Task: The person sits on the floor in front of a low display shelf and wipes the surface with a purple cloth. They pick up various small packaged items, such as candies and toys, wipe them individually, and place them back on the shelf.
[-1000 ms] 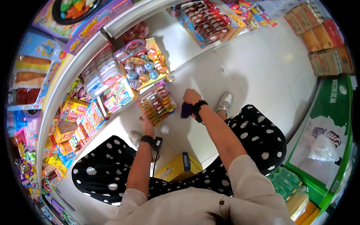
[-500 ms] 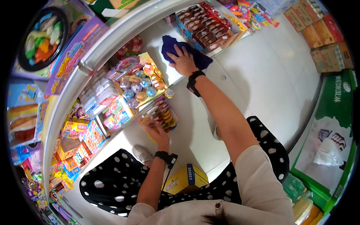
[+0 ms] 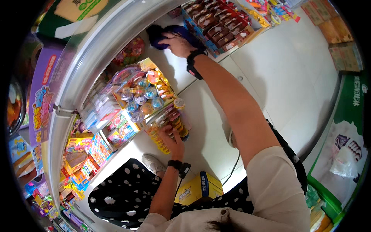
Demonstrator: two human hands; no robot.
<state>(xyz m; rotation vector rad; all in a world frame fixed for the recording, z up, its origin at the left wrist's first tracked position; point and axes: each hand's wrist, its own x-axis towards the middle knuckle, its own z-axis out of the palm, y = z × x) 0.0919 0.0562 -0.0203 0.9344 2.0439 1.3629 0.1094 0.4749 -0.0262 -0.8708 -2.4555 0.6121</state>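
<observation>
My right hand (image 3: 179,45) presses on a dark purple cloth (image 3: 189,34) on the white shelf (image 3: 166,63), its fingers bunched into the fabric. Close to that cloth stands a display box of brown-wrapped snacks (image 3: 216,25). My left hand (image 3: 174,144) grips a tray of small, colourful sweets (image 3: 178,123), held off the shelf's front edge; the fingertips are partly hidden among the packets. Just behind this tray sits a yellow box of round clear-capped candies (image 3: 145,98).
A curved metal rail (image 3: 83,73) borders the shelf on the left. Packed candy boxes (image 3: 100,149) line the lower left. A yellow carton (image 3: 199,189) stands on the floor between my legs. At the right are a green carton (image 3: 349,127) and stacked brown cartons (image 3: 344,56).
My right hand has slid the cloth up and left along the shelf, its fingers now drawn in. The left hand still holds the tray, and the view has shifted slightly.
</observation>
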